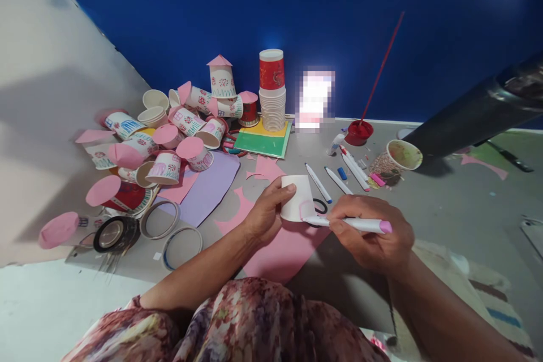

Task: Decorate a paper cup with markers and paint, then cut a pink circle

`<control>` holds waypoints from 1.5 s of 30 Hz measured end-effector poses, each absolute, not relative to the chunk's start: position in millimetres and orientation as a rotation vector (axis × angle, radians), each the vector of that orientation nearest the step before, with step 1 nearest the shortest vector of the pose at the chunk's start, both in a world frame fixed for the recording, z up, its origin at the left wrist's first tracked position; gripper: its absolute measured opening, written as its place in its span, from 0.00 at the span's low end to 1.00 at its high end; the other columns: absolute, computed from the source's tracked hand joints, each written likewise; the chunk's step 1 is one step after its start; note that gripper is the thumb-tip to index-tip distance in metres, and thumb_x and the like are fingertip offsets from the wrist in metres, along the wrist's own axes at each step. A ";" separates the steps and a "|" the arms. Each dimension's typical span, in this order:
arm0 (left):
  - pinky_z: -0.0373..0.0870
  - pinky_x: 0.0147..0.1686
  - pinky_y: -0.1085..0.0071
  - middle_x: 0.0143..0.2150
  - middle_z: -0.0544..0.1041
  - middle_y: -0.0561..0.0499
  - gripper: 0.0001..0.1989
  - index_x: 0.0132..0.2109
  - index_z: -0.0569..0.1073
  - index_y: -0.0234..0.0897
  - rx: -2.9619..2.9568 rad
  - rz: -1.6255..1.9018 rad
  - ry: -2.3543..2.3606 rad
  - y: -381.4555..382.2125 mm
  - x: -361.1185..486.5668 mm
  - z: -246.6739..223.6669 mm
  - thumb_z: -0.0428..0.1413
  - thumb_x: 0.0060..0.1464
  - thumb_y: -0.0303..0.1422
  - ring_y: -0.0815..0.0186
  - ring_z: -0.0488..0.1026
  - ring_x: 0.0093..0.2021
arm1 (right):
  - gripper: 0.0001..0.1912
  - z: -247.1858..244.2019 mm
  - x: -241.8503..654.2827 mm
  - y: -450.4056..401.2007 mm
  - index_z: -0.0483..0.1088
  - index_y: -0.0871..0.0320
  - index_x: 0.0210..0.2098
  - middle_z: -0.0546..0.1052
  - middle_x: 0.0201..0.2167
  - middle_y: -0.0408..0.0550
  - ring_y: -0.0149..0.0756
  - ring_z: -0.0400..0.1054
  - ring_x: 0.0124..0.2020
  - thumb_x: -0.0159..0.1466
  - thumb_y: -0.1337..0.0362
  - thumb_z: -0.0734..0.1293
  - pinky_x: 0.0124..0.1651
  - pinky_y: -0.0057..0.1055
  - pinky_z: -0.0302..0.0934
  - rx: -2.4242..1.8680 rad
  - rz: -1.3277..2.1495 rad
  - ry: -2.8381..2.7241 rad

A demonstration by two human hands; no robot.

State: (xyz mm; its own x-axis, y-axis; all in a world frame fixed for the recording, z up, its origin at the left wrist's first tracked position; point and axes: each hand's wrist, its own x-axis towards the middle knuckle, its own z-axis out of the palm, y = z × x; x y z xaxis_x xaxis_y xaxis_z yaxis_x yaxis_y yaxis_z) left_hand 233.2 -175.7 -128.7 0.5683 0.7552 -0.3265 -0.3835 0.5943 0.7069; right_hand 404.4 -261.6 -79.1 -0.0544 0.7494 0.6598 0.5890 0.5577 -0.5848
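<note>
The left hand [268, 210] grips a white paper cup [296, 195] near the middle of the bench's [458, 198] near edge, thumb against its side and narrower end upward. The right hand [375, 232] is closed around a white marker [362, 225] with a pink end, its tip at a pink outline low on the cup. Beneath the hands a pink paper sheet [275, 254] with curved cut-outs reaches toward the near edge, and a black loop handle [324, 202] shows partly hidden just beside the cup. Beyond the right hand, toward the back edge, lie more markers [318, 182], a blue cap [341, 173] and a pink cap [377, 179], with a patterned cup [392, 161] and a red tub [358, 133] holding a thin red stick [383, 66] farther back. At the middle of the back edge a tall stack of cups [272, 110] stands on a green and yellow book [263, 146]. To its left, decorated cups [186, 121], many topped with pink paper, crowd the back left corner, some upright and others on their sides. A purple sheet [216, 181] lies in front of them, and a black tape roll [133, 232] and two pale tape rings [160, 236] rest near the left part of the near edge
</note>
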 end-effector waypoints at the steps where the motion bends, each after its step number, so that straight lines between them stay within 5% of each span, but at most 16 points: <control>1: 0.73 0.36 0.68 0.36 0.81 0.49 0.21 0.44 0.76 0.34 0.623 0.723 0.673 -175.7 233.2 -128.7 0.71 0.46 0.39 0.60 0.79 0.35 | 0.07 -78.6 404.5 -261.6 0.73 0.55 0.30 0.78 0.22 0.41 0.31 0.72 0.22 0.65 0.71 0.67 0.27 0.27 0.64 -1.119 0.190 -1.741; 27: 0.78 0.47 0.61 0.37 0.81 0.47 0.16 0.46 0.77 0.32 0.293 0.687 0.707 -169.1 231.2 -131.5 0.67 0.52 0.35 0.58 0.80 0.38 | 0.08 -79.5 412.8 -263.3 0.74 0.53 0.30 0.80 0.23 0.42 0.32 0.71 0.19 0.66 0.70 0.67 0.21 0.29 0.62 -1.262 0.185 -1.540; 45: 0.80 0.41 0.61 0.37 0.83 0.44 0.15 0.43 0.77 0.32 0.446 0.683 0.570 -172.4 231.8 -132.7 0.68 0.51 0.36 0.56 0.81 0.36 | 0.07 -84.4 410.4 -261.9 0.74 0.55 0.33 0.80 0.26 0.42 0.31 0.73 0.24 0.66 0.72 0.68 0.26 0.27 0.64 -1.204 0.133 -1.576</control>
State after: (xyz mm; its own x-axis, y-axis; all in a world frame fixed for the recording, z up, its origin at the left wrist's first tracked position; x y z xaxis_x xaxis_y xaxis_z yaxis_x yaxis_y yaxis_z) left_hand 231.8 -172.4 -132.7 0.6360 0.6924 -0.3407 -0.4585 0.6942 0.5548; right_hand 410.4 -261.9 -84.4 0.1103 0.7361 0.6678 0.6139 0.4780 -0.6283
